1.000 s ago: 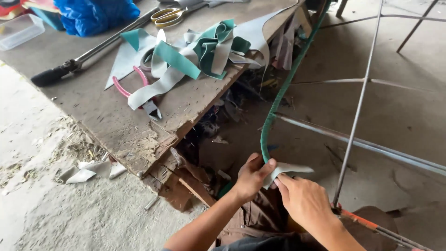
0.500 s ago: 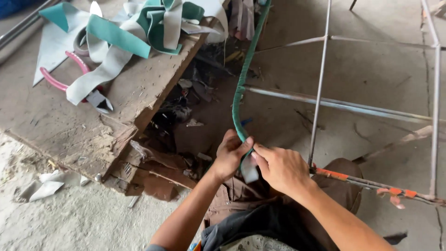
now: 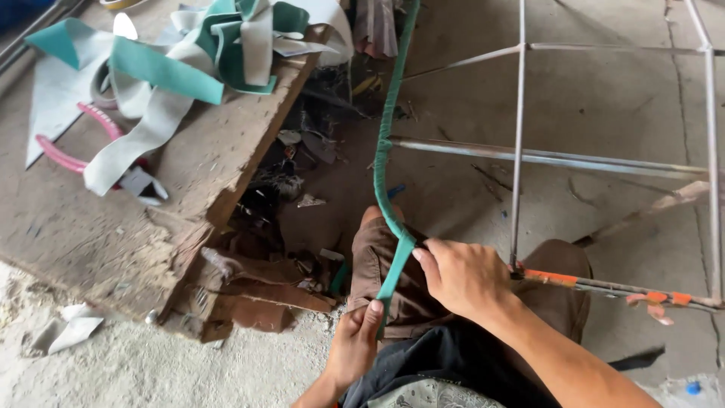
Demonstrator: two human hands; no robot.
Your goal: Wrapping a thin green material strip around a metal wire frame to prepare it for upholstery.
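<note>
So your left hand (image 3: 355,344) is closed on the loose end of a green strip (image 3: 394,276), thumb pressed on top of it, pulling it down toward your lap. Your right hand (image 3: 464,276) sits just right of the strip, fingers curled around the bar where the wrapping ends; what it grips underneath, can't tell. Above the strip the bar (image 3: 384,151) is already wrapped green and curves up out of view. It belongs to a metal frame (image 3: 519,151) of thin rods spreading right of the strip, with orange tape (image 3: 551,277) on the rod next to your right hand. Left of the strip there's a worn wooden board (image 3: 189,174) with a pile of green and white scraps (image 3: 166,75) and pink-handled pliers (image 3: 72,155) half under them. Debris (image 3: 264,279) lies between board and strip, a white scrap (image 3: 68,329) on the floor far left
</note>
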